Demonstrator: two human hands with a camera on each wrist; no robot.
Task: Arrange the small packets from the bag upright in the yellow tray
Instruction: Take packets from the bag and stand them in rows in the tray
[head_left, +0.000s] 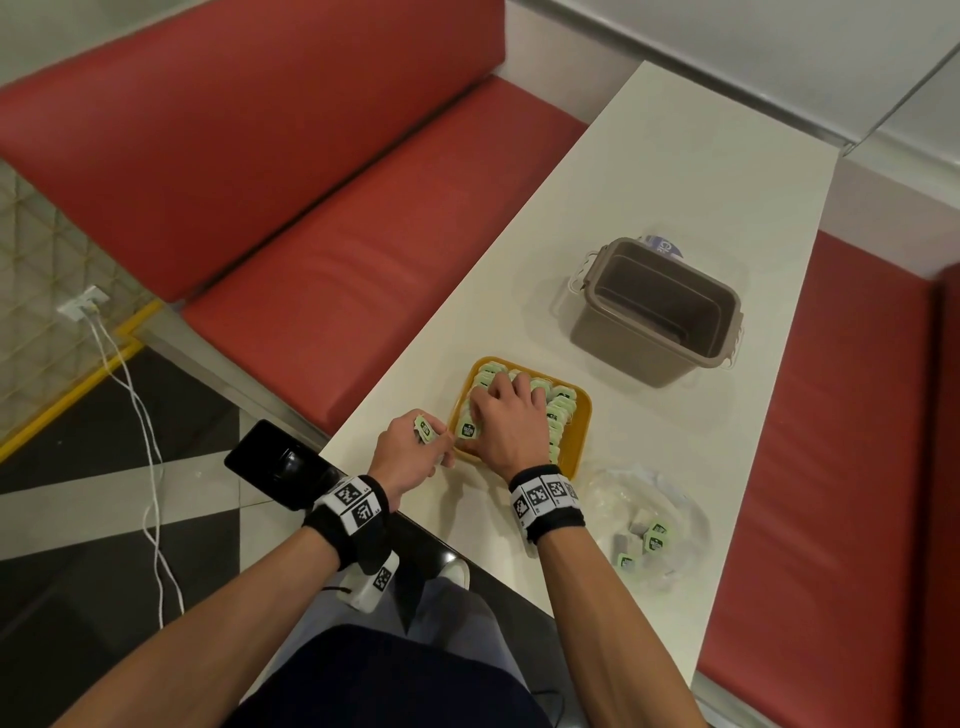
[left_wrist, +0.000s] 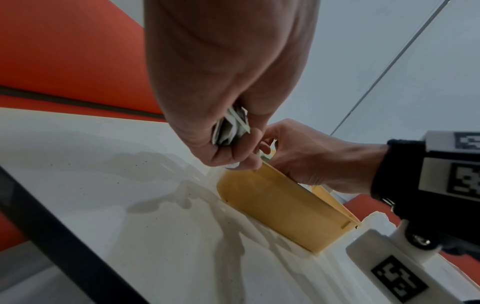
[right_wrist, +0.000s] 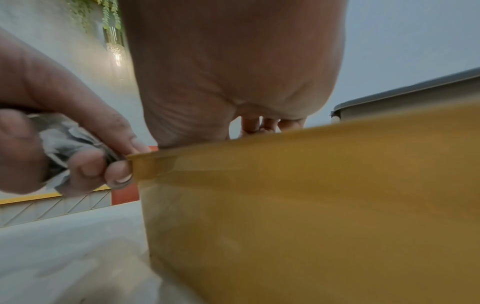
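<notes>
Packets (head_left: 644, 540) lie loose in the clear bag (head_left: 670, 499) nearest on the bench (head_left: 701, 171). Left hand (head_left: 410, 452) grips a few packets beside the tray (head_left: 579, 441). Right hand (head_left: 511, 421) curls over the upright rows, fingers on one packet (head_left: 467, 428) at the tray's near-left corner. Beyond stands a brown tub (head_left: 654, 312).

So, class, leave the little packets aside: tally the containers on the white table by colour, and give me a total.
Yellow tray: 1
Grey-brown tub: 1
Clear bag: 1
Total: 3
The blue-and-white thing behind the tub is too hidden to class, so it is not counted.
</notes>
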